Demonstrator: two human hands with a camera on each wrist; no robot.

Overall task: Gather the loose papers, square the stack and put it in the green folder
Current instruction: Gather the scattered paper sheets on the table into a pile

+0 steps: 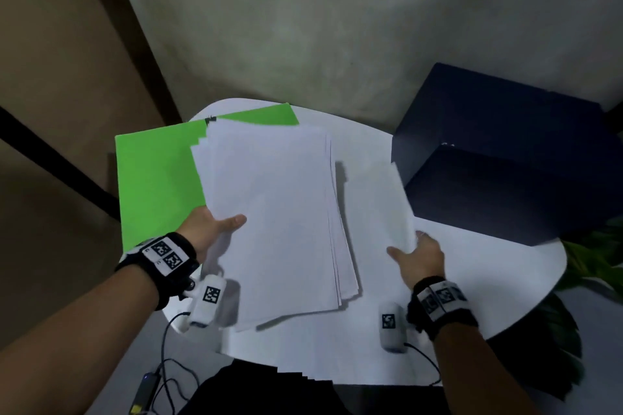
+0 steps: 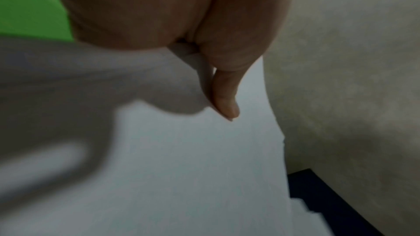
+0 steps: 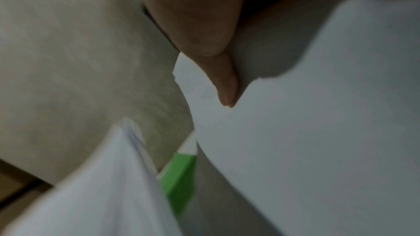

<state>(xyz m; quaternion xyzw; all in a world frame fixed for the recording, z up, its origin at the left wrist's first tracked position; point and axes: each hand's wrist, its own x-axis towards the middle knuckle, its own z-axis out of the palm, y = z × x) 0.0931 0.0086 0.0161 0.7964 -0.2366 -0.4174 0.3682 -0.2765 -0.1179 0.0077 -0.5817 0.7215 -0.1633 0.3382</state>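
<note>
Fingers (image 1: 232,223) under stack (image 1: 276,222) hidden.

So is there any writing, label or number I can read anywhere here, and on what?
No readable words anywhere.
Wristbands: black-and-white square code patterns, no letters legible.
Wrist cameras: the same kind of code square, no text.
Dark box: a faint pale mark on its front edge, too small and blurred to read.
Papers: they look blank.
Green folder: plain, no label showing.
</note>
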